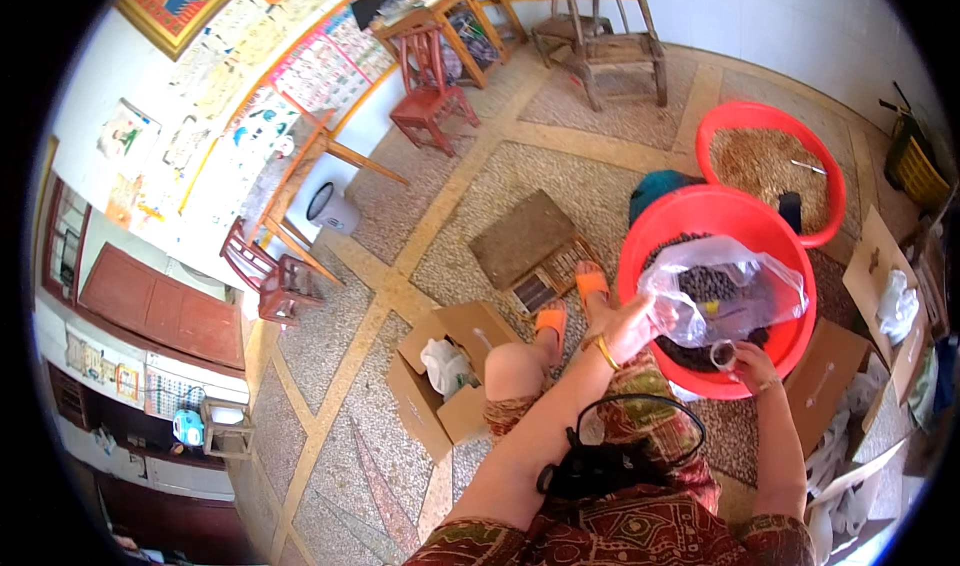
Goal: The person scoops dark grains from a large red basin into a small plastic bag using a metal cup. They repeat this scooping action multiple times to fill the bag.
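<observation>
My left hand (630, 330) holds the edge of a clear plastic bag (694, 330) over a large red plastic basin (799, 341). Many small dark pieces (709, 281) show in and behind the bag; how many are inside it I cannot tell. A small yellow thing shows through the plastic. My right hand (752, 367) grips a small clear cup (723, 354) at the basin's near side, just below the bag. Whether the cup holds any pieces is too small to tell.
Behind stands a second red basin (705, 142) of brown, grainy material. An open cardboard box (420, 408) with a white bag lies left of my knee. A wooden box (525, 236) lies beyond my feet. More cardboard (829, 378) stands at the right.
</observation>
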Demonstrator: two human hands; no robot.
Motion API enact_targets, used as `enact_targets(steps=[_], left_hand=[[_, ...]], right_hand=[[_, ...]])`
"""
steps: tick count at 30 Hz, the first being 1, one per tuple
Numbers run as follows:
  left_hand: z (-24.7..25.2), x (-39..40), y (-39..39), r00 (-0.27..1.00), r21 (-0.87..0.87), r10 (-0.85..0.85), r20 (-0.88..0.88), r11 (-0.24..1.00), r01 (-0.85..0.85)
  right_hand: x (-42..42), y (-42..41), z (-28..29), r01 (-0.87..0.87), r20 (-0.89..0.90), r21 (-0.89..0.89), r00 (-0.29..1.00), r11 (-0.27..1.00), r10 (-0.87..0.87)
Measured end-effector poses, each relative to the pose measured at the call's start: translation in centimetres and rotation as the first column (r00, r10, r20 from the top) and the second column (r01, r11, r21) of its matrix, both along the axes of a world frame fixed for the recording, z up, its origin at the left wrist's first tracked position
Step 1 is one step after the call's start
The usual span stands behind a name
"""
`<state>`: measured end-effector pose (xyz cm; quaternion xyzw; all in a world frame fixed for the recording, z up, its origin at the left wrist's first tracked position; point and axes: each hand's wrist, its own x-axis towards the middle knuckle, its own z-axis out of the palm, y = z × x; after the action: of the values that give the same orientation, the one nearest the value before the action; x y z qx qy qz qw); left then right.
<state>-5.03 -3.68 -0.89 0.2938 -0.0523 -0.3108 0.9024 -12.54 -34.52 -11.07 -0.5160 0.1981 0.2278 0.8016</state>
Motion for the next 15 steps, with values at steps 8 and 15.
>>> enact_targets(steps=[8, 15], left_hand=[[0.1, -0.9, 1.0, 0.999, 0.004, 0.034, -0.014, 0.999, -0.034], [0.4, -0.7, 0.6, 1.000, 0.018, 0.016, -0.018, 1.000, -0.016]], right_hand=[[1.9, 0.2, 5.8, 0.118, 0.101, 0.082, 0.987, 0.990, -0.126], [8.7, 2.7, 3.4, 0.208, 0.373, -0.345, 0.925, 0.915, -0.069]])
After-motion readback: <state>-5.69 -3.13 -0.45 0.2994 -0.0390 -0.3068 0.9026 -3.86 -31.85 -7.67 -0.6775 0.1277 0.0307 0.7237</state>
